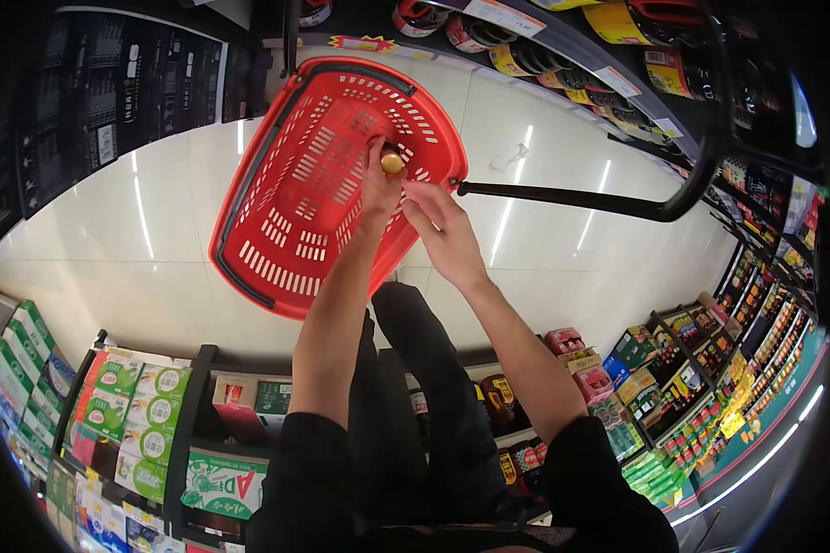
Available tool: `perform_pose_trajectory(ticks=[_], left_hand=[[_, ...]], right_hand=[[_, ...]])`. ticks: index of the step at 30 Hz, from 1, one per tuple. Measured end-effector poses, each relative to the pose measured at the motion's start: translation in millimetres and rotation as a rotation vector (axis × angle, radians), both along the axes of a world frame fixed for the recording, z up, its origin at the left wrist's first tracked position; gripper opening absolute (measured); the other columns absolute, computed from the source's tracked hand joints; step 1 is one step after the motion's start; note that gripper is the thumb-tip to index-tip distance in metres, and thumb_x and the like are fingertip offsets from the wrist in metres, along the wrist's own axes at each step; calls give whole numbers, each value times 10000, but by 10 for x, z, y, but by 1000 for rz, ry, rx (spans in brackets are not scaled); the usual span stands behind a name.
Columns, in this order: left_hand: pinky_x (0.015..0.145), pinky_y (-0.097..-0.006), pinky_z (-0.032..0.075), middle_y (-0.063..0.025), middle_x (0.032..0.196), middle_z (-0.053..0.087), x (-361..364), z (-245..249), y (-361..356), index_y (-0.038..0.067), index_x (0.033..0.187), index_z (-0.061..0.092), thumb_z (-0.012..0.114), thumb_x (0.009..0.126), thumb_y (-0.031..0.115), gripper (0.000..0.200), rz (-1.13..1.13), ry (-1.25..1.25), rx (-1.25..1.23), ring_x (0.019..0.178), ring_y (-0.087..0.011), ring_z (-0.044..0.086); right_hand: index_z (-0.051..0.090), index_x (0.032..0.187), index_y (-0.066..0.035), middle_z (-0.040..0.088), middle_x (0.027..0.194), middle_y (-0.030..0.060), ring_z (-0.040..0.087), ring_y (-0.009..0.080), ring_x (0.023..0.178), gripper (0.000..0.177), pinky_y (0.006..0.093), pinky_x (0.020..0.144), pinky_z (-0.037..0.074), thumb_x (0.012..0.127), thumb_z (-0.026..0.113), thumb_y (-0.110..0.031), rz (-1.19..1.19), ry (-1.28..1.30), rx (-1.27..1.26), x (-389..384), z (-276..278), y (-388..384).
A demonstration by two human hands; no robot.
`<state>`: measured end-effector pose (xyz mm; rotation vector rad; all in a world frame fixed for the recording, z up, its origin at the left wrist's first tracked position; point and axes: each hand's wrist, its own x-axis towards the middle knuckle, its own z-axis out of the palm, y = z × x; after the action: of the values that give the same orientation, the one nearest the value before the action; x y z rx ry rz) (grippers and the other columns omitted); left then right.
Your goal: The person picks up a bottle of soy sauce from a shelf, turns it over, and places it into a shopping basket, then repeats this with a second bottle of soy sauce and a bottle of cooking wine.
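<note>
Supermarket aisle, seen from above: pale, glossy floor tiles (pixel 544 244) between stocked shelves, with dark boxes (pixel 74 101) on one side and packaged goods (pixel 161 382) behind the person. A red basket (pixel 445 115) lies mouth upward ahead of the legs, a placement that probably keeps its interior within easy reach; its long black handle (pixel 572 196) swings out to the side, leaving the opening accessible. The small gold-capped container (pixel 392 163) is over the basket, cap toward the viewer, apparently gripped by its side so that the top remains exposed. Left hand (pixel 375 184): closed around the container, forearm reaching nearly straight forward. Right hand (pixel 444 230): partly open, fingers loosely bent, nothing visibly held, forearm angled inward; contact with the container cannot be determined
</note>
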<state>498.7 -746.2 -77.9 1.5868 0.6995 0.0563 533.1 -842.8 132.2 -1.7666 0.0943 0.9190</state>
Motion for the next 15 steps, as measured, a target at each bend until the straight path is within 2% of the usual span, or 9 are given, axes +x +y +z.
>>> perform_pose_trajectory(ticks=[3,5,7,9,10,11,13,15], left_hand=[[1169,-419,404,-229,1505,415,-107,287,6,6,1512,366,737,826,-2,780,-12,44,-55,1392,-399,437],[1166,-429,395,-248,1494,436,-199,476,-11,-14,1509,344,740,857,32,765,-114,99,168,1392,-408,440],[1158,-435,390,-258,1466,474,-277,745,-20,-21,1494,358,742,877,73,734,-98,122,123,1376,-422,459],[1127,-441,414,-266,1449,495,-414,1045,-41,-18,1490,363,737,896,98,712,-17,107,149,1367,-411,478],[1098,-441,433,-253,1397,548,-502,1282,-44,-34,1435,437,678,962,134,557,56,149,-13,1329,-385,524],[1098,-441,433,-253,1397,548,-604,1534,-31,-34,1435,437,678,962,134,557,50,144,0,1329,-385,524],[1046,-412,464,-229,1317,612,-696,2332,-12,-52,1328,546,583,1034,157,363,112,66,55,1248,-352,586],[1008,-379,481,-199,1237,659,-845,3145,55,-59,1231,615,500,1077,168,297,95,-1,18,1148,-300,639]], right_hand=[[565,1317,14,638,1331,150,582,227,1309,350,338,1103,451,1043,616,-198,-57,18,38,-93,75,-27],[561,1317,20,639,1328,149,583,218,1305,349,334,1098,453,1044,615,-192,-80,30,48,-180,173,-58],[558,1317,26,640,1324,149,584,209,1300,349,329,1093,455,1044,615,-185,-100,46,66,-292,227,-89],[524,1350,25,634,1342,203,580,314,1330,406,372,1071,465,1035,611,-215,-95,-4,85,-419,315,-113],[524,1350,25,634,1342,203,580,314,1330,406,372,1071,465,1035,611,-215,-104,-4,98,-463,458,-94],[534,1343,23,643,1326,191,591,299,1314,382,372,1076,460,1039,602,-198,-135,-14,114,-486,604,-78],[543,1335,21,651,1310,179,601,285,1298,359,372,1082,456,1043,593,-182,-170,-45,132,-517,956,-70],[582,1296,9,670,1271,149,624,242,1250,288,368,1082,454,1052,570,-142,-206,-204,134,-605,1361,-62]])
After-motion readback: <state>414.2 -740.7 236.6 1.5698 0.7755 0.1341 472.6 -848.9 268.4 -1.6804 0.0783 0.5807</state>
